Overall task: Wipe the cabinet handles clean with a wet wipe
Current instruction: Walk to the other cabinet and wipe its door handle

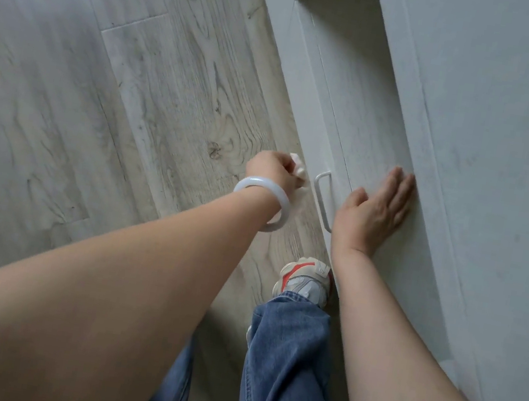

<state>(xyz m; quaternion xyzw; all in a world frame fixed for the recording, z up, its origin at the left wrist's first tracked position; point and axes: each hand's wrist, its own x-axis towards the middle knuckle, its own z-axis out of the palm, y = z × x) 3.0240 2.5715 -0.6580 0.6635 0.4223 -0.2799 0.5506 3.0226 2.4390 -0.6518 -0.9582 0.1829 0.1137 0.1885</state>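
A white bar handle (322, 199) sits on the front of a low pale grey cabinet drawer (318, 112). My left hand (272, 172), with a white bangle on the wrist, is closed around a crumpled white wet wipe (298, 165) just left of the handle's far end, a small gap apart from it. My right hand (375, 211) rests flat, fingers together, on the cabinet's top surface (374, 113) right of the handle. The near end of the handle is hidden behind my right hand.
Pale wood-grain floor (117, 90) fills the left. A tall grey cabinet panel (509, 135) rises on the right. My foot in a white and red sneaker (304, 277) and my blue-jeaned leg (286, 360) stand close to the drawer front.
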